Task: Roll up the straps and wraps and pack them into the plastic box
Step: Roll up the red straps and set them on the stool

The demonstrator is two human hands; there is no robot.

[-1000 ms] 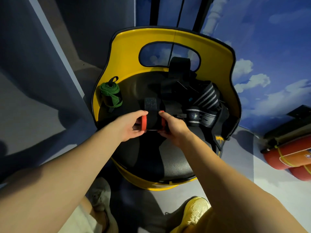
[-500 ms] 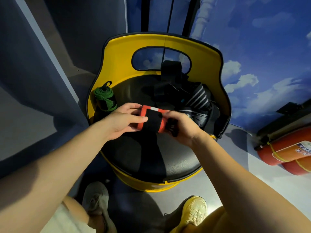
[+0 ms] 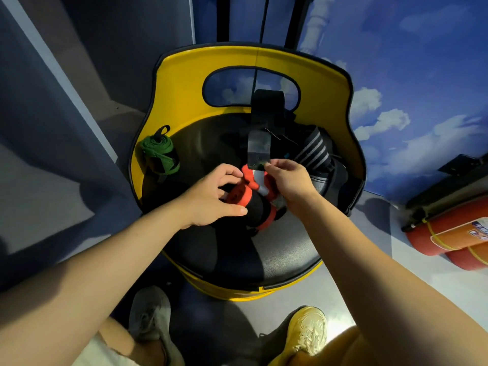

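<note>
At frame centre the left hand point(image 3: 211, 199) grips the half-rolled red-and-black wrap point(image 3: 250, 204) while the right hand point(image 3: 287, 180) pinches its tail; a green roll point(image 3: 159, 154) sits finished at left, a black pile point(image 3: 303, 146) remains, no box visible.

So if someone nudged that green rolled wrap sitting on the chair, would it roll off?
The green rolled wrap is cloth, so probably light and squashy. Its round shape could roll, though the yellow chair rim beside it would likely stop it. Its black loop may drag.

The left hand point(image 3: 211, 196) covers part of the red-and-black wrap point(image 3: 253, 204). The red cylinders point(image 3: 454, 233) are cut by the right edge. The black straps point(image 3: 311, 146) overlap; their number is unclear.
</note>
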